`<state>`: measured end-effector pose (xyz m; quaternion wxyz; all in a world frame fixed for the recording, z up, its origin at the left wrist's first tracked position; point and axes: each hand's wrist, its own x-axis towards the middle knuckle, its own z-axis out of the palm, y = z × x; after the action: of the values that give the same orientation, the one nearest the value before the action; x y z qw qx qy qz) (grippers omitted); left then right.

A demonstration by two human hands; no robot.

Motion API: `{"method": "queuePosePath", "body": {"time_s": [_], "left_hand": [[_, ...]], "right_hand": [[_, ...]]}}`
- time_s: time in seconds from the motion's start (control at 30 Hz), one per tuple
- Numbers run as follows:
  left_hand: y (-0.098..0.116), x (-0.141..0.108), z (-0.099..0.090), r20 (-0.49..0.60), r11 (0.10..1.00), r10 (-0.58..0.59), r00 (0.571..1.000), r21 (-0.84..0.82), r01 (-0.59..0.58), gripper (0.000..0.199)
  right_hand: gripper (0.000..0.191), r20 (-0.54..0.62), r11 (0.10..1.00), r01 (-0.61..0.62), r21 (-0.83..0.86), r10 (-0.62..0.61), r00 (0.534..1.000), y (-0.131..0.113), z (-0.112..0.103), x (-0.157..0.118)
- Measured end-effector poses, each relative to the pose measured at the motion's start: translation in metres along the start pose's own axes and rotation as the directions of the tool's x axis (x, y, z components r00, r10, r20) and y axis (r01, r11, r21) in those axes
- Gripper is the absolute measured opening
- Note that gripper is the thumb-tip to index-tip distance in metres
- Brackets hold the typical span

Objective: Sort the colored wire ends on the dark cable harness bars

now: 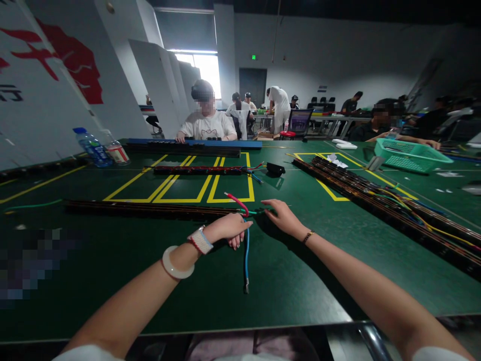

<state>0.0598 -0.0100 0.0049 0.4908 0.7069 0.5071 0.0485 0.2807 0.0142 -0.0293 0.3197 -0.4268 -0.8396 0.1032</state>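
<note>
A long black rail [150,209] lies crosswise on the green table, and wires come out of its right end. Among them are a thick red cable [237,201] bent up to the left, a blue cable [246,260] hanging toward me with a metal lug, and a green wire [253,212] pointing right. My left hand [227,228] is at the rail's end, fingers curled under and thumb beside the blue cable; what it grips is hidden. At the dark far end of the green wire, my right hand [282,216] has its fingertips closed together.
Beyond lies a shorter wired rail [199,170] beside a black part [275,170]. More long rails [376,200] run down the right side. A green basket [413,156] and bottles [92,147] stand farther off. A person [208,118] sits opposite, another [379,123] at right.
</note>
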Motion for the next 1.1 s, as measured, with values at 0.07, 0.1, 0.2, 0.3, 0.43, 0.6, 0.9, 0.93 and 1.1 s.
{"method": "queuePosePath", "body": {"time_s": [0.07, 0.1, 0.2, 0.3, 0.43, 0.6, 0.9, 0.93, 1.1], "left_hand": [[-0.002, 0.001, 0.003, 0.048, 1.0, 0.009, 0.999, -0.008, -0.008, 0.047], [-0.002, 0.001, 0.005, 0.067, 1.0, -0.003, 0.998, -0.005, 0.003, 0.045], [0.001, 0.0, 0.012, 0.066, 0.998, -0.026, 0.998, 0.052, 0.023, 0.042], [0.004, -0.001, 0.016, 0.051, 0.997, -0.015, 0.999, 0.08, 0.011, 0.046], [-0.001, 0.002, 0.016, 0.058, 0.999, -0.042, 0.997, -0.005, 0.042, 0.044], [-0.012, 0.009, 0.015, 0.1, 0.984, 0.048, 0.994, -0.175, -0.03, 0.031], [-0.006, 0.011, 0.018, 0.005, 0.933, 0.022, 1.0, -0.36, -0.019, 0.031], [-0.005, 0.011, 0.018, -0.022, 0.918, 0.02, 1.0, -0.395, -0.027, 0.03], [-0.001, 0.008, 0.018, -0.028, 0.812, 0.01, 1.0, -0.583, -0.024, 0.025]], "right_hand": [[0.031, 0.012, 0.975, -0.044, 0.216, 0.042, 0.999, -0.018, -0.003, 0.007], [0.034, 0.043, 0.941, -0.048, 0.335, 0.035, 0.998, -0.028, -0.004, 0.011], [0.043, 0.149, 0.769, -0.035, 0.638, -0.079, 0.986, -0.059, -0.006, 0.023], [0.04, 0.174, 0.66, -0.062, 0.749, -0.105, 0.979, -0.077, -0.008, 0.034], [0.049, 0.207, 0.68, -0.141, 0.72, -0.016, 0.978, -0.067, -0.019, 0.04], [0.038, 0.505, 0.724, -0.302, 0.621, -0.074, 0.86, -0.033, -0.036, 0.042], [0.055, 0.503, 0.979, 0.026, 0.202, -0.127, 0.855, 0.012, -0.039, 0.036], [0.058, 0.493, 0.991, 0.051, 0.126, -0.107, 0.864, 0.018, -0.038, 0.035], [0.071, 0.508, 0.98, 0.048, -0.194, 0.058, 0.859, 0.036, -0.034, 0.034]]}}
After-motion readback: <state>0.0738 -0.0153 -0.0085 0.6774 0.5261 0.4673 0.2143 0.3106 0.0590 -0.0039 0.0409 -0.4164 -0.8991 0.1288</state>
